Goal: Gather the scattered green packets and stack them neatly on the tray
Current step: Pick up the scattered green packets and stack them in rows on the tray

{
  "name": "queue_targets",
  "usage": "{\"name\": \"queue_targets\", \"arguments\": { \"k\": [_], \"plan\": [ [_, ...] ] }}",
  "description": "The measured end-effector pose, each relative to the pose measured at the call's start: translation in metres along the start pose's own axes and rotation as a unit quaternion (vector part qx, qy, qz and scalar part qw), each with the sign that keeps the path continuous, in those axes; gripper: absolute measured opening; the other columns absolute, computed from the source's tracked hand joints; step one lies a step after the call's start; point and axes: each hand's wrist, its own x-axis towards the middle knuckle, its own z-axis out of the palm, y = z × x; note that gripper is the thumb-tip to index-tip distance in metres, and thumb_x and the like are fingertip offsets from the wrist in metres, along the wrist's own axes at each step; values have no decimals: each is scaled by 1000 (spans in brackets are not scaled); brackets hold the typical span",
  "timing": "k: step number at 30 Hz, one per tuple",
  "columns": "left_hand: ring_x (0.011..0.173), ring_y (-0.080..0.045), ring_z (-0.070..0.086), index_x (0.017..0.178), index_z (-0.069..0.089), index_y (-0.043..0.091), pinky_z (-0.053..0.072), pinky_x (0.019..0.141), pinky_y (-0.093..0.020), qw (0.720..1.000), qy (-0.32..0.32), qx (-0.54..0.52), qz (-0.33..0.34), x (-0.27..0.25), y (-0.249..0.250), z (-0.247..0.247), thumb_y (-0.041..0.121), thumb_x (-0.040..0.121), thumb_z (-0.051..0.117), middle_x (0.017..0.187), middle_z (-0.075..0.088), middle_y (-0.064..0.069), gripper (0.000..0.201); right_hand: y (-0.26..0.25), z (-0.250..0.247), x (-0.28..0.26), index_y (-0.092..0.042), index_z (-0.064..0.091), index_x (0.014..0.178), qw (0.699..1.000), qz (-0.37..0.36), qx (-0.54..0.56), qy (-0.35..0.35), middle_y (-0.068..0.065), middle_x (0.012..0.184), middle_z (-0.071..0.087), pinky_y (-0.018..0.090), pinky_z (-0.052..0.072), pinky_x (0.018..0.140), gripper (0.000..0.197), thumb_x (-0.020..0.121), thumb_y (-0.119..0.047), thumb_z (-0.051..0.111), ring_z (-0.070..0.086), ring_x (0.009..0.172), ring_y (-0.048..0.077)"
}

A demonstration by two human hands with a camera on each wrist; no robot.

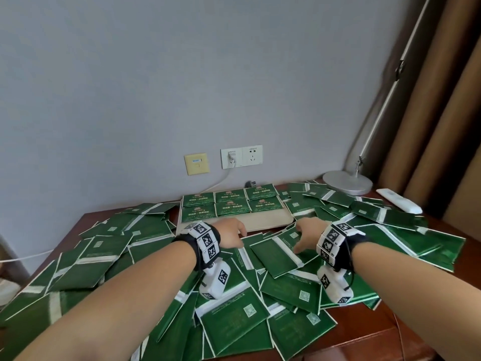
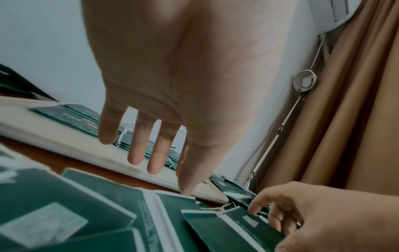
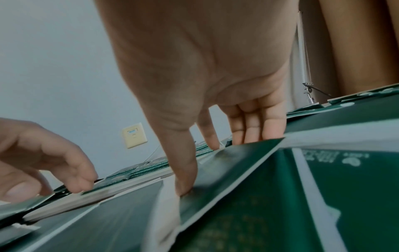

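Green packets [image 1: 234, 319] cover the wooden table in loose overlapping heaps. A beige tray [image 1: 260, 220] at the back centre carries several neat stacks of packets [image 1: 230, 203]. My left hand [image 1: 234, 231] hovers just in front of the tray's front rim [image 2: 64, 141] with fingers [image 2: 155, 162] straight and nothing in it. My right hand [image 1: 303, 238] pinches one green packet [image 1: 273, 252]. Its thumb [image 3: 185, 185] presses on the packet's face [image 3: 226, 170] and its fingers reach over the far edge, which looks tilted up. The same packet [image 2: 226, 226] lies under that hand [image 2: 302, 213].
A round grey lamp base [image 1: 347, 182] and a white remote [image 1: 399, 200] sit at the back right corner. Wall sockets [image 1: 240, 156] with a plugged cable lie behind the tray. Brown curtains [image 1: 442, 126] hang on the right. Bare wood [image 1: 364, 324] shows at the front right.
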Motion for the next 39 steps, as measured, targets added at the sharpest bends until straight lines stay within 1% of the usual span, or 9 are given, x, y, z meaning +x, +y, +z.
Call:
{"name": "queue_targets", "arguments": {
  "k": [12, 16, 18, 20, 23, 27, 30, 35, 39],
  "plan": [
    [108, -20, 59, 131, 60, 18, 47, 95, -29, 1000, 0, -5, 11, -11, -7, -1, 22, 89, 67, 125, 60, -2, 43, 1, -28, 1, -18, 51, 135, 999, -2, 22, 34, 6, 128, 60, 33, 52, 92, 70, 72, -9, 80, 59, 113, 25],
    [103, -19, 59, 128, 62, 20, 49, 92, -31, 1000, -9, 1, 13, -11, -5, 1, 25, 86, 71, 121, 61, -2, 43, 4, -44, -2, -16, 63, 126, 994, -23, 78, 67, 4, 115, 66, 27, 54, 79, 51, 77, -2, 69, 62, 93, 19],
    [100, -18, 59, 126, 63, 21, 49, 90, -30, 1000, -8, 2, 12, -11, -4, 1, 26, 85, 73, 117, 61, 0, 43, -1, -47, -7, -16, 66, 119, 991, -46, 110, 66, 2, 107, 66, 25, 55, 73, 41, 80, -6, 69, 62, 84, 14],
    [98, -17, 58, 125, 63, 21, 49, 90, -30, 1000, -7, 3, 10, -13, -5, 1, 26, 84, 73, 110, 60, 3, 42, -10, -41, -11, -18, 68, 110, 986, -76, 141, 53, -4, 98, 63, 28, 56, 76, 31, 81, -25, 74, 62, 82, 10],
    [93, -16, 58, 123, 64, 20, 49, 88, -30, 1000, -6, 0, 4, -18, -7, 0, 26, 84, 74, 105, 59, 4, 41, -26, -27, -16, -19, 68, 106, 985, -108, 137, 14, -9, 95, 61, 30, 54, 82, 37, 81, -46, 72, 62, 85, 10],
    [93, -16, 59, 121, 64, 22, 49, 86, -30, 1000, -16, 3, -13, -26, -17, 1, 30, 83, 76, 106, 61, 5, 41, -34, -10, -13, -12, 67, 111, 996, -89, 19, -24, 2, 107, 68, 30, 54, 85, 38, 82, -36, 72, 64, 95, 16],
    [90, -15, 61, 121, 64, 23, 48, 80, -29, 999, -25, -9, -30, -33, -23, 5, 31, 81, 78, 102, 66, 4, 43, -30, -4, -9, -11, 66, 111, 996, -62, -46, -47, 4, 105, 69, 32, 55, 83, 46, 79, -43, 72, 64, 93, 19],
    [94, -15, 56, 127, 59, 23, 46, 84, -30, 998, -55, -1, -32, -43, -21, 11, 35, 80, 80, 99, 57, 9, 53, -23, 0, -6, -12, 60, 125, 998, -39, -17, -39, 4, 119, 66, 34, 53, 92, 58, 76, -39, 77, 63, 106, 21],
    [98, -17, 55, 132, 56, 22, 47, 87, -31, 997, -68, 13, -33, -44, -18, 15, 36, 78, 81, 111, 57, 3, 61, -27, 0, -5, -13, 53, 129, 999, -44, -6, -32, 5, 125, 61, 35, 51, 94, 68, 72, -36, 81, 59, 111, 22]
  ]
}}
